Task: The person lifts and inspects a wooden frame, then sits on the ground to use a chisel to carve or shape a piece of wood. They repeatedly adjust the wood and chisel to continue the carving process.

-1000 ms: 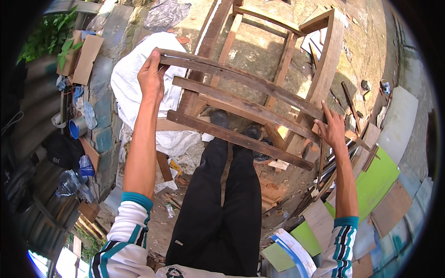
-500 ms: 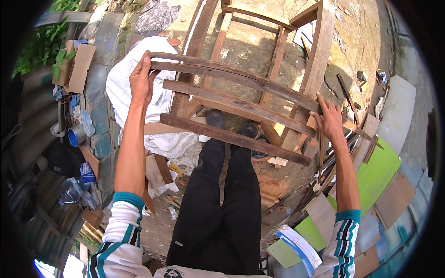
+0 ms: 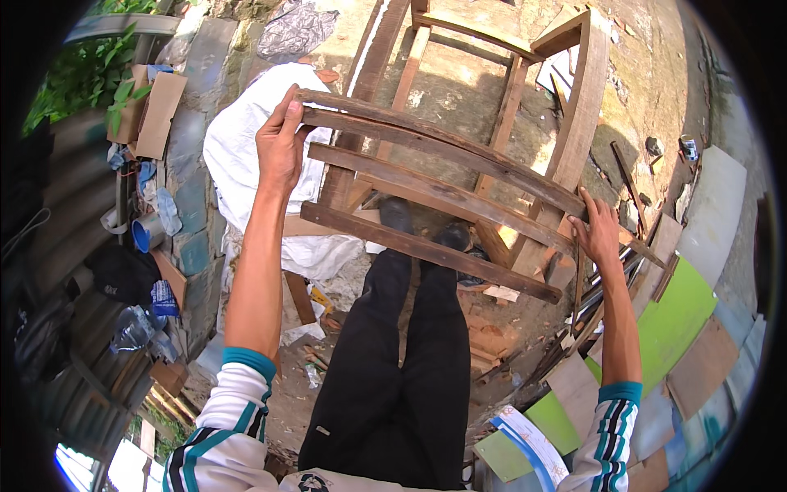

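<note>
My left hand (image 3: 280, 146) is closed around the left end of a dark, weathered wooden slat (image 3: 443, 141), which looks doubled or split along its length there. At its other end, my right hand (image 3: 598, 231) grips the slat between thumb and fingers. The slat spans a wooden frame (image 3: 584, 115) that stretches away from me. Nearer to me, a middle slat (image 3: 443, 195) and a front slat (image 3: 430, 252) lie across the frame, roughly parallel to it. Whether any slat is fastened cannot be seen.
White sacking (image 3: 246, 135) lies left of the frame. My feet stand close to the front slat, amid wood scraps. Green panels (image 3: 676, 324) and other boards lean at the right. A blue bucket (image 3: 147, 233), a plastic bottle (image 3: 131, 328) and cardboard (image 3: 161, 115) are at the left.
The whole view has shifted right. Both hands have carried the far slat slightly rightward relative to the frame, keeping their grip. The other two slats stay in place on it.
</note>
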Demonstrator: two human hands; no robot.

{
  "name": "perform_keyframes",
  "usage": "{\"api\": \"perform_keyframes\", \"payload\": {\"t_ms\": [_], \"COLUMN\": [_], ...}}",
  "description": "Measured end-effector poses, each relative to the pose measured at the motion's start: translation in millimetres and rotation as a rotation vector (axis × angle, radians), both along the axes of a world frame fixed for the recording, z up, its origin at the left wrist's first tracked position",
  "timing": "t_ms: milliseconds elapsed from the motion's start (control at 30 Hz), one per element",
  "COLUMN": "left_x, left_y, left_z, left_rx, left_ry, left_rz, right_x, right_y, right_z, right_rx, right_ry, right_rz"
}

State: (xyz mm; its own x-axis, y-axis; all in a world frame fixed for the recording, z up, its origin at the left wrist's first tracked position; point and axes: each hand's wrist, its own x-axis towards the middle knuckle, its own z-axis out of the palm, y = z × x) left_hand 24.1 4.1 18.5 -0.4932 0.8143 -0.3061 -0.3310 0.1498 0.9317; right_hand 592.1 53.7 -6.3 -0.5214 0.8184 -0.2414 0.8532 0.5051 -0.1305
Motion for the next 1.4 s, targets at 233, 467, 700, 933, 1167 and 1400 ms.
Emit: {"api": "perform_keyframes", "payload": {"t_ms": [233,467,700,933,1167,1400], "left_x": [10.0,14.7,17.7,15.2,10.0,10.2], "left_y": [4.3,4.3,15.6,31.3,39.8,36.5], "left_z": [5.7,4.6,4.8,3.1,-3.7,-7.2], "left_rx": [-0.019,-0.118,-0.242,-0.362,-0.420,-0.405], "left_ry": [0.037,0.090,0.132,0.126,0.148,0.234], "left_rz": [0.055,0.110,0.178,0.204,0.161,0.117], "right_x": [-3.4,-4.3,-6.8,-3.9,-1.9,-0.8], "right_y": [-1.8,1.7,9.1,12.0,13.0,10.4], "right_z": [-1.1,-2.8,0.7,1.7,0.2,-3.4], "right_rx": [-0.053,-0.177,-0.287,-0.251,-0.225,-0.242], "right_ry": [-0.037,-0.004,0.038,0.056,0.033,0.034], "right_rz": [-0.038,-0.084,-0.182,-0.236,-0.258,-0.270]}}
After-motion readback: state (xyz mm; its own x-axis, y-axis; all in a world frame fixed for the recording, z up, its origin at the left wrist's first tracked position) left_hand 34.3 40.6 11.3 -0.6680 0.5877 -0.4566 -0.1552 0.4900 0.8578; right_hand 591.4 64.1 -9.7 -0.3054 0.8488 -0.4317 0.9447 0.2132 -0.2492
